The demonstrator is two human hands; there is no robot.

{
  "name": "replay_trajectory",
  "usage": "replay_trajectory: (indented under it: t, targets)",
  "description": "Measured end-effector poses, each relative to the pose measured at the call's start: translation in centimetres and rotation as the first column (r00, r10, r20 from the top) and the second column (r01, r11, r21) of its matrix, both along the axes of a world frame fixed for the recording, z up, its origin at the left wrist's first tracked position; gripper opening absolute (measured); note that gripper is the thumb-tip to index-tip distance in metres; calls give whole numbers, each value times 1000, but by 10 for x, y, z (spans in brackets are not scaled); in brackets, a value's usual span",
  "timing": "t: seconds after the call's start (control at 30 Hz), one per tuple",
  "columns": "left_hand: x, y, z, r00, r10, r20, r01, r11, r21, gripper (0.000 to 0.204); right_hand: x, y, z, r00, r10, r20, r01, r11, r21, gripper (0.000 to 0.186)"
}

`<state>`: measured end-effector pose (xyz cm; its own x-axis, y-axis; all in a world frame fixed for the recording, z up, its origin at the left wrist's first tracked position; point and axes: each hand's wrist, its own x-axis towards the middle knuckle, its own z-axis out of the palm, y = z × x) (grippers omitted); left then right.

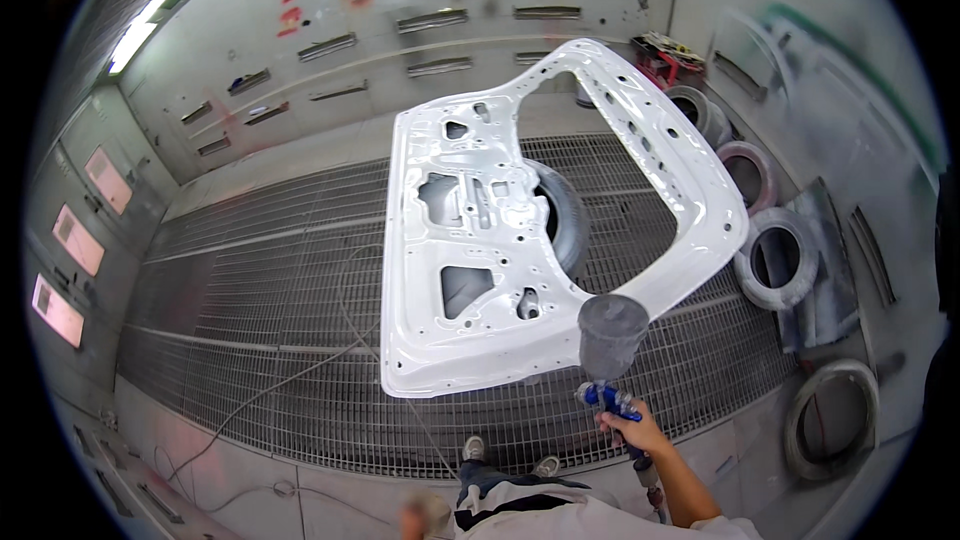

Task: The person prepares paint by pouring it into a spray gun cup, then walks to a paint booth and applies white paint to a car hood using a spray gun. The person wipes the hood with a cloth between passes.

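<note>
My right hand (637, 430) is wrapped round the handle of a blue spray gun (607, 400), which carries a cloudy grey paint cup (612, 333) on top. The gun is close to the near right edge of a glossy white car tailgate (455, 345). That tailgate lies raised above the floor, its inner side with several cut-outs facing up and a large window opening at the right. Through the openings a tyre (568, 220) shows beneath it. At the lower edge my left hand (418, 518) hangs low beside my body, smeared, its fingers indistinct.
Under the panel runs a dark floor grating (270, 260). A thin hose (265, 392) snakes across it on the left. Several old tyres (775, 260) and a dusty sheet (815, 210) lean along the right wall. A red cart (668, 65) with items stands in the far right corner.
</note>
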<state>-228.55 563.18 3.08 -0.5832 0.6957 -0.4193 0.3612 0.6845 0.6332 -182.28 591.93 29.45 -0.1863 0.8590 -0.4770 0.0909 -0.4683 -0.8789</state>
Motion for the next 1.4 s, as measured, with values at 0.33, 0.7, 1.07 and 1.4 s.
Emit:
replay_trajectory:
  t: [0.33,0.7,1.07,1.4]
  targets:
    - [-6,52,11,966,70,249,-76,997,16,28,97,15,50,927,-366,77,349,920,176,18]
    - [19,47,58,997,-79,-16,77,992,-98,28,108,18,67,774,-634,4,528,648,548,64]
    - [-42,-12,65,997,20,-76,-24,999,-45,28,13,-30,-1,855,-518,-13,510,837,198,18]
    - [-168,-56,49,973,222,63,-225,973,41,25,-167,-90,-33,921,-388,38,380,915,136,15]
